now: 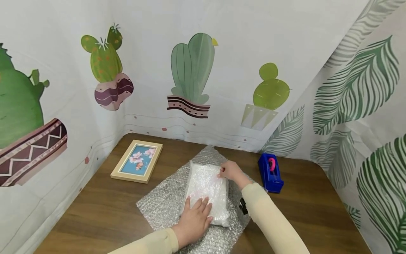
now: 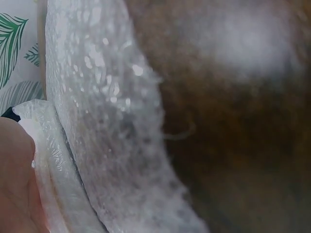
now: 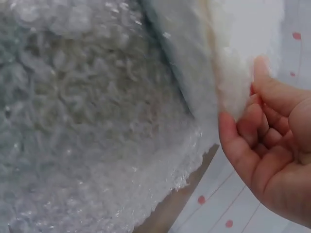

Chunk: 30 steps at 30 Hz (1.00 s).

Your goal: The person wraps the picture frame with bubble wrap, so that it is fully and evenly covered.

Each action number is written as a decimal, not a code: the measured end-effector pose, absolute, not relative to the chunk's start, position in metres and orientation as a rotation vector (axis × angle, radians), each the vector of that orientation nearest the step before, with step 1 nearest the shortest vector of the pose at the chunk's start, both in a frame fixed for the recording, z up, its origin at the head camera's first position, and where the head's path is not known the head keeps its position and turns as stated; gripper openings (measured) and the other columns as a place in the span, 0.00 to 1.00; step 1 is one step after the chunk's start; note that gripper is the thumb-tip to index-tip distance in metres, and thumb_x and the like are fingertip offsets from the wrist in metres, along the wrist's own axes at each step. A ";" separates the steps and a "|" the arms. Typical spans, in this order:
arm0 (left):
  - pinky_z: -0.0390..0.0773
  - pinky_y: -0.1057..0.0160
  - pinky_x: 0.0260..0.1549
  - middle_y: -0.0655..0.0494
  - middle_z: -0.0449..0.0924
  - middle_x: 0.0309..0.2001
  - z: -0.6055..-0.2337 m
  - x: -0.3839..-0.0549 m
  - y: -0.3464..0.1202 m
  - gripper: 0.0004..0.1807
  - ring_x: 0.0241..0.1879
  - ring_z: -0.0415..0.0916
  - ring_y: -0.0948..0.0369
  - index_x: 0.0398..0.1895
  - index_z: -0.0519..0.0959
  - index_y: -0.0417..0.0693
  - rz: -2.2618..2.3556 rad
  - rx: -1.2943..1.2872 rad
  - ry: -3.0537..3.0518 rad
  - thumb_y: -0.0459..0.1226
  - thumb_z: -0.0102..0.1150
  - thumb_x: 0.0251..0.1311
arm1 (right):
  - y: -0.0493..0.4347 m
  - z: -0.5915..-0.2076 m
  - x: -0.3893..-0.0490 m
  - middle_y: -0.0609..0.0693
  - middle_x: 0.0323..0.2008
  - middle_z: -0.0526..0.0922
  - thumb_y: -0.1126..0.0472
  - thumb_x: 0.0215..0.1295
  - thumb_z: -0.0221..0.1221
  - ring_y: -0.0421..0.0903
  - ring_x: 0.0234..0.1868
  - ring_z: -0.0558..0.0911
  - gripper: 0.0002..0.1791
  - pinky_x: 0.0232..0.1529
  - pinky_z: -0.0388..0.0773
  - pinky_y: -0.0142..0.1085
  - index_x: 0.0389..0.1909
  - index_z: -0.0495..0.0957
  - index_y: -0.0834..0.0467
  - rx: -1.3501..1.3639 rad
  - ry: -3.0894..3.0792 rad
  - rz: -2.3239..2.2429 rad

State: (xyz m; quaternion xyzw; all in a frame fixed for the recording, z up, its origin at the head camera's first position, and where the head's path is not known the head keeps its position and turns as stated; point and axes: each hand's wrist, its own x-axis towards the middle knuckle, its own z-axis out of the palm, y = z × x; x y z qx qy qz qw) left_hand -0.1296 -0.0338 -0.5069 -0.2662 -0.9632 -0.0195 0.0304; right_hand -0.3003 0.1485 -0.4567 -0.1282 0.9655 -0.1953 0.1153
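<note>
A flat rectangular package (image 1: 206, 190) in clear bubble wrap, whitish inside, lies on a larger sheet of bubble wrap (image 1: 161, 194) spread cornerwise on the table. My left hand (image 1: 193, 220) rests on the package's near end with straight, spread fingers. At its far right edge my right hand (image 1: 233, 171) has its fingers curled. In the right wrist view the thumb (image 3: 265, 80) lies on top of the package and fingertips touch its side, pinching the edge. The left wrist view shows part of the left hand (image 2: 17, 179) against the package (image 2: 63, 160).
A light wood picture frame (image 1: 155, 157) with a pink flower picture lies at the back left of the brown table (image 1: 304, 211). A blue tape dispenser (image 1: 270, 176) with a pink core stands right of the wrap. Cactus and leaf printed cloth (image 1: 234, 42) hangs behind the table.
</note>
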 end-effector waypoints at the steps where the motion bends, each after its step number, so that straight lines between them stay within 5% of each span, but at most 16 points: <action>1: 0.68 0.36 0.68 0.55 0.71 0.74 -0.507 -0.130 -0.034 0.27 0.71 0.71 0.56 0.71 0.73 0.54 -0.056 -0.819 -2.965 0.53 0.40 0.79 | 0.150 -0.456 -0.301 0.46 0.20 0.75 0.60 0.62 0.71 0.40 0.22 0.67 0.17 0.27 0.66 0.31 0.19 0.75 0.57 -0.374 2.815 -0.595; 12: 0.69 0.37 0.68 0.55 0.72 0.73 -0.508 -0.130 -0.034 0.26 0.70 0.72 0.56 0.70 0.74 0.53 -0.075 -0.817 -2.935 0.53 0.41 0.79 | 0.145 -0.471 -0.299 0.45 0.17 0.68 0.64 0.61 0.70 0.42 0.21 0.65 0.23 0.27 0.63 0.32 0.14 0.68 0.53 -0.347 2.914 -0.568; 16: 0.68 0.37 0.68 0.55 0.72 0.73 -0.505 -0.129 -0.035 0.26 0.70 0.72 0.56 0.70 0.74 0.53 -0.106 -0.812 -2.955 0.52 0.42 0.78 | 0.139 -0.475 -0.294 0.48 0.20 0.73 0.63 0.62 0.70 0.43 0.23 0.68 0.21 0.30 0.72 0.39 0.16 0.70 0.55 -0.355 2.975 -0.560; 19: 0.68 0.36 0.68 0.54 0.72 0.74 -0.503 -0.129 -0.036 0.26 0.71 0.71 0.55 0.70 0.74 0.52 -0.135 -0.824 -2.978 0.52 0.41 0.79 | 0.139 -0.478 -0.291 0.50 0.21 0.76 0.62 0.62 0.70 0.44 0.23 0.68 0.19 0.43 0.81 0.46 0.17 0.71 0.57 -0.375 3.021 -0.571; 25: 0.68 0.38 0.68 0.56 0.72 0.74 -0.501 -0.133 -0.037 0.27 0.71 0.71 0.56 0.71 0.74 0.54 -0.188 -0.844 -3.004 0.53 0.43 0.77 | 0.148 -0.488 -0.283 0.51 0.24 0.73 0.66 0.67 0.65 0.43 0.25 0.68 0.07 0.29 0.70 0.38 0.31 0.77 0.62 -0.240 2.945 -0.972; 30: 0.66 0.41 0.69 0.57 0.72 0.74 -0.499 -0.137 -0.040 0.27 0.70 0.70 0.57 0.70 0.75 0.56 -0.289 -0.832 -3.044 0.53 0.45 0.75 | 0.158 -0.499 -0.278 0.51 0.30 0.73 0.69 0.70 0.60 0.44 0.32 0.69 0.06 0.33 0.67 0.33 0.44 0.80 0.67 -0.063 2.815 -1.353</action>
